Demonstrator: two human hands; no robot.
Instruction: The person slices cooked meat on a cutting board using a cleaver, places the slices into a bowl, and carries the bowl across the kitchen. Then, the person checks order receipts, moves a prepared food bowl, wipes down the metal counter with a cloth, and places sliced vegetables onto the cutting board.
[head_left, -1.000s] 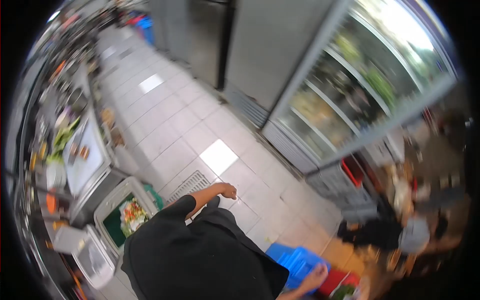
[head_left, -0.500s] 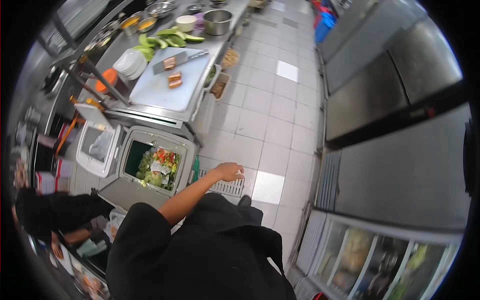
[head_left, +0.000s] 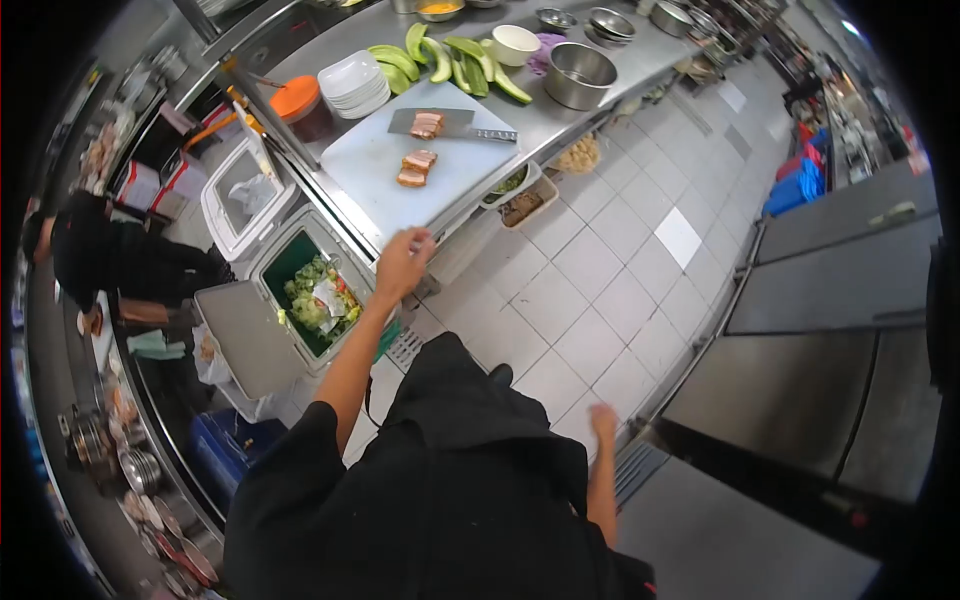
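My left hand (head_left: 404, 262) is near the front corner of the white cutting board (head_left: 370, 180), its fingers loosely curled and apart, with nothing visible in it. On the board lies a cleaver (head_left: 455, 123) with sliced meat (head_left: 427, 124) on its blade, and more slices (head_left: 415, 168) beside it. Low on the right, over the tiled floor, my right hand (head_left: 602, 418) hangs blurred; its fingers cannot be made out. Green peeled pieces (head_left: 470, 68), stacked white dishes (head_left: 354, 84) and an orange-lidded container (head_left: 297, 98) stand behind the board.
An open bin (head_left: 268, 275) with food scraps is left of my left arm. A metal pot (head_left: 580, 76) and white bowl (head_left: 515, 45) stand on the counter. Steel cabinets (head_left: 780, 390) line the right. A person in black (head_left: 110, 245) is at the far left.
The view has swung from the fridges toward the counter. My left hand is now nearer the cutting board, and my right hand, out of view half a second ago, shows at the lower right.
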